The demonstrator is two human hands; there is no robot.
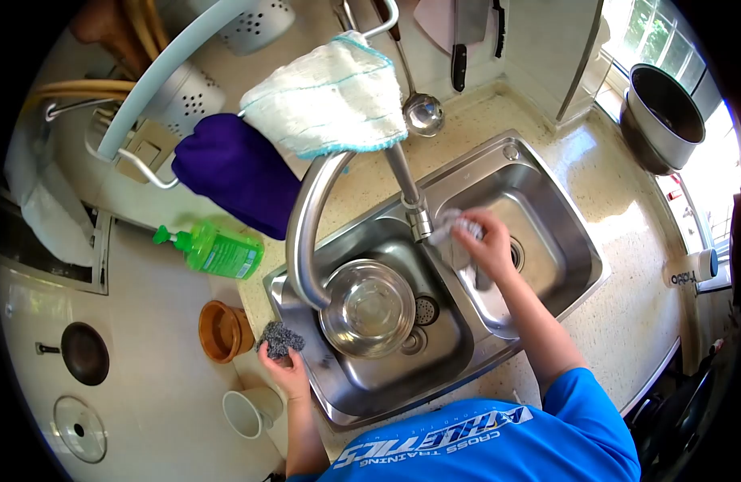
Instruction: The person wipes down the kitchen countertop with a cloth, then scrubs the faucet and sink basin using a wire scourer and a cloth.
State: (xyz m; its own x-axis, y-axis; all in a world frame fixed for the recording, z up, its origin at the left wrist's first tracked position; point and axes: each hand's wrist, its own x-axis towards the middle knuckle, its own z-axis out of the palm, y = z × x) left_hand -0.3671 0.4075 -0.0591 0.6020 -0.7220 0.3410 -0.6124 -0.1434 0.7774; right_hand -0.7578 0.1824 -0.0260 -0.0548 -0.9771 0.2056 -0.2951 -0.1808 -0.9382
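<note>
Grey scourer (279,340), widest sideways, in left hand (285,373)

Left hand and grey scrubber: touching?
Touching. The head view shows it: the left hand grips the lower edge of the grey scrubber, no gap between.

The pale thing (449,227) in the person's right grip (484,235) is too blurred to identify. That grip partly hides the far drain (518,255). A white cloth (330,100) covers the tap's (304,229) upper bend. The lower edge cuts off the blue shirt (507,450).
</note>
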